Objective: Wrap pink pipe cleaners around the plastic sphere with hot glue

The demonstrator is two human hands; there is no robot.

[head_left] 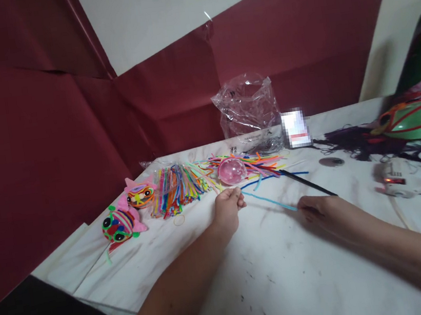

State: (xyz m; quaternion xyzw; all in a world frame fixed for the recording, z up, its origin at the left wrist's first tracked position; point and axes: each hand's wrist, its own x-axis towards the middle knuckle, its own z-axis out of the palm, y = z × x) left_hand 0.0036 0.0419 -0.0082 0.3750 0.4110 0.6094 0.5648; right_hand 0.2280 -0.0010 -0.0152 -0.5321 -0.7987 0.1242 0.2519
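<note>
A light-blue pipe cleaner [270, 201] stretches between my two hands above the white marbled table. My left hand [229, 209] is closed in a pinch at its left end. The right end runs into the closed fingers of my right hand [316, 210]. Just beyond my left hand lies a clear pink plastic ball or dome [231, 170]. A dark-blue pipe cleaner [294, 174] and a thin black rod [311, 184] lie past my right hand; the rod's near end passes behind that hand.
Bundles of coloured pipe cleaners [178, 190] lie at the back, near a clear plastic bag [249, 113]. Two decorated fish-like figures [120, 223] sit at left. To the right are a white glue gun [398, 182] with a lit red light, purple strands [359, 140] and a green balloon-like piece [420, 118].
</note>
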